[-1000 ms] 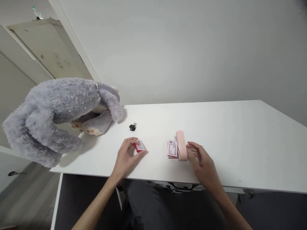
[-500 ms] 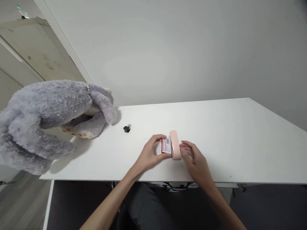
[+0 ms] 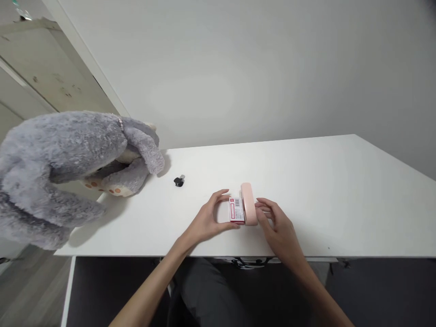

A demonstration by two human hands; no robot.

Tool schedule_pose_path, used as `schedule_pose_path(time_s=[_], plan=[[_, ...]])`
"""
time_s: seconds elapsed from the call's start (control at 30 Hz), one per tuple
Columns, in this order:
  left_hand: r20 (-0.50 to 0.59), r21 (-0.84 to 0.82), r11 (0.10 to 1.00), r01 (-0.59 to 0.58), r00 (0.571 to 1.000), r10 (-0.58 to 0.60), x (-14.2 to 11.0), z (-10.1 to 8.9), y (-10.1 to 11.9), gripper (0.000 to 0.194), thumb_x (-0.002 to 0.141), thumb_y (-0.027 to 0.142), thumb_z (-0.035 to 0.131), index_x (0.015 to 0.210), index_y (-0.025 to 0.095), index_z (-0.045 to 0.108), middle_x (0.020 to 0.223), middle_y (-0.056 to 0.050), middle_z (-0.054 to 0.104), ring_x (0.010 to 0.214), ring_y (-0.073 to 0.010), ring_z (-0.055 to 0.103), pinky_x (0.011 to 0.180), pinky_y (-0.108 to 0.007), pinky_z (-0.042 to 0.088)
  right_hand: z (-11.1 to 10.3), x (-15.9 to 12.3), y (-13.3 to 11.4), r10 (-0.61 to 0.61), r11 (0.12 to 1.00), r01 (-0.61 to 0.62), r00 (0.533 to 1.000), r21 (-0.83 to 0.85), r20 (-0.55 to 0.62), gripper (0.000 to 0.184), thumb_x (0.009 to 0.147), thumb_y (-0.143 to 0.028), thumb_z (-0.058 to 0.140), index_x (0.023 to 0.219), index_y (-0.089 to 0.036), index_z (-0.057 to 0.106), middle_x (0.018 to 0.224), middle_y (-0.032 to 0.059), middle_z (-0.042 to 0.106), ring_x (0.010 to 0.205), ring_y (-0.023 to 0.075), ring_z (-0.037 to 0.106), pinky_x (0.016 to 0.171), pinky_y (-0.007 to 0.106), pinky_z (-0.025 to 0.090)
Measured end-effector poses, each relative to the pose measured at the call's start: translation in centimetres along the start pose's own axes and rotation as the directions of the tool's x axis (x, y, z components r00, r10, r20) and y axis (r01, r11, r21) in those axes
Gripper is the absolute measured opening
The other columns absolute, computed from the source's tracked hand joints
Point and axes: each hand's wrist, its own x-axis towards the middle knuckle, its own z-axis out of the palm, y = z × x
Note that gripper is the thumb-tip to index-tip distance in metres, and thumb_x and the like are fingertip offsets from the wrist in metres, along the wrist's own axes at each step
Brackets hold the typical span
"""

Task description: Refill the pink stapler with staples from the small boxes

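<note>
A small red-and-white box point(image 3: 237, 210) with printed text and a barcode rests on the white table point(image 3: 306, 190). Against its right side stands a long, rounded pink object, apparently a stapler point(image 3: 249, 204). My left hand point(image 3: 207, 219) is spread in a C around the box's left side, thumb near its front edge and fingers apart from its back edge. My right hand point(image 3: 277, 227) lies just right of the stapler, its fingers loosely bent and the fingertips at the stapler's side. Whether they press on it is hard to see.
A small black clip-like item point(image 3: 179, 180) lies further back on the left. A large grey plush toy point(image 3: 78, 145) slumps over the table's left end. Behind the table rises a pale wall point(image 3: 238, 81). The table's front edge runs close to my lap.
My left hand has loosened from the box, its fingers spreading and drawing back slightly left. The box stays beside the stapler. My right hand has barely moved; the view has shifted a little.
</note>
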Motion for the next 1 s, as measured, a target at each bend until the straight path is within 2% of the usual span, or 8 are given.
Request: schedule_pose_path(time_s=[0.4, 0.47, 0.53, 0.63, 0.7, 0.77, 0.87, 1.0], plan=[[-0.047, 0.007, 0.998, -0.059, 0.997, 0.059, 0.1, 0.6, -0.7, 0.099, 0.073, 0.046, 0.096, 0.155, 0.030, 0.043, 0.152, -0.016, 0.060, 0.141, -0.0360, 0.058, 0.122, -0.060, 0.044, 0.0, 0.0, 0.1, -0.012, 1.000, 0.012, 1.000, -0.015, -0.008, 0.042, 0.102, -0.051, 0.056, 0.130, -0.021, 0.062, 0.126, 0.0156, 0.074, 0.108, 0.0280, 0.074, 0.088, 0.042, 0.061], [-0.059, 0.043, 0.995, -0.093, 0.994, 0.095, -0.2, 0.3, -0.8, 0.098, 0.073, 0.049, 0.095, 0.155, 0.030, 0.044, 0.155, -0.015, 0.056, 0.139, -0.0348, 0.059, 0.121, -0.058, 0.046, -0.1, 0.0, 0.0, -0.011, 1.000, 0.011, 1.000, -0.014, -0.006, 0.042, 0.102, -0.052, 0.056, 0.130, -0.021, 0.063, 0.125, 0.0158, 0.074, 0.108, 0.0280, 0.074, 0.088, 0.042, 0.061], [-0.102, 0.151, 0.982, -0.110, 0.987, 0.126, -0.5, -0.5, -1.1, 0.085, 0.081, 0.051, 0.088, 0.153, 0.030, 0.047, 0.156, -0.014, 0.055, 0.140, -0.0335, 0.057, 0.120, -0.056, 0.047, -0.1, 0.0, 0.1, -0.016, 1.000, 0.016, 1.000, -0.012, -0.005, 0.042, 0.102, -0.052, 0.056, 0.130, -0.021, 0.063, 0.125, 0.0158, 0.074, 0.108, 0.0279, 0.074, 0.088, 0.042, 0.061], [-0.241, 0.445, 0.891, -0.086, 0.947, 0.212, -1.0, -2.7, -2.3, 0.056, 0.100, 0.048, 0.068, 0.149, 0.028, 0.051, 0.156, -0.014, 0.053, 0.148, -0.0332, 0.048, 0.123, -0.058, 0.040, 0.0, 0.0, 0.2, -0.017, 1.000, 0.017, 1.000, -0.016, -0.008, 0.041, 0.102, -0.051, 0.056, 0.129, -0.021, 0.063, 0.124, 0.0148, 0.074, 0.107, 0.0273, 0.074, 0.087, 0.041, 0.061], [-0.309, 0.642, 0.767, -0.019, 0.909, 0.281, -1.2, -4.4, -3.5, 0.053, 0.102, 0.046, 0.064, 0.149, 0.025, 0.052, 0.159, -0.017, 0.050, 0.152, -0.0374, 0.041, 0.126, -0.063, 0.031, -0.1, 0.1, 0.2, -0.013, 1.000, 0.013, 1.000, -0.017, -0.008, 0.041, 0.102, -0.051, 0.056, 0.129, -0.021, 0.063, 0.124, 0.0141, 0.074, 0.107, 0.0268, 0.074, 0.087, 0.041, 0.060], [-0.378, 0.737, 0.669, 0.095, 0.879, 0.292, -1.3, -6.1, -4.6, 0.059, 0.102, 0.045, 0.062, 0.152, 0.019, 0.048, 0.164, -0.022, 0.044, 0.156, -0.0426, 0.033, 0.126, -0.065, 0.027, -0.1, 0.0, 0.3, -0.009, 1.000, 0.009, 1.000, -0.014, -0.003, 0.041, 0.102, -0.051, 0.057, 0.129, -0.021, 0.063, 0.124, 0.0139, 0.074, 0.106, 0.0268, 0.074, 0.087, 0.041, 0.060], [-0.401, 0.776, 0.598, 0.198, 0.887, 0.228, -1.1, -7.9, -5.8, 0.063, 0.102, 0.041, 0.055, 0.158, 0.015, 0.041, 0.165, -0.023, 0.045, 0.159, -0.0457, 0.026, 0.127, -0.068, 0.021, -0.1, 0.0, 0.3, -0.009, 1.000, 0.009, 1.000, -0.011, 0.000, 0.041, 0.102, -0.051, 0.057, 0.129, -0.021, 0.063, 0.124, 0.0140, 0.075, 0.106, 0.0272, 0.074, 0.087, 0.041, 0.060], [-0.337, 0.791, 0.585, 0.178, 0.926, 0.174, -0.8, -8.3, -6.1, 0.060, 0.100, 0.024, 0.046, 0.159, 0.013, 0.040, 0.158, -0.021, 0.054, 0.159, -0.0432, 0.030, 0.128, -0.068, 0.019, -0.1, 0.0, 0.2, -0.018, 1.000, 0.018, 1.000, -0.009, 0.004, 0.040, 0.102, -0.050, 0.057, 0.130, -0.022, 0.062, 0.124, 0.0137, 0.075, 0.107, 0.0269, 0.074, 0.089, 0.042, 0.060]])
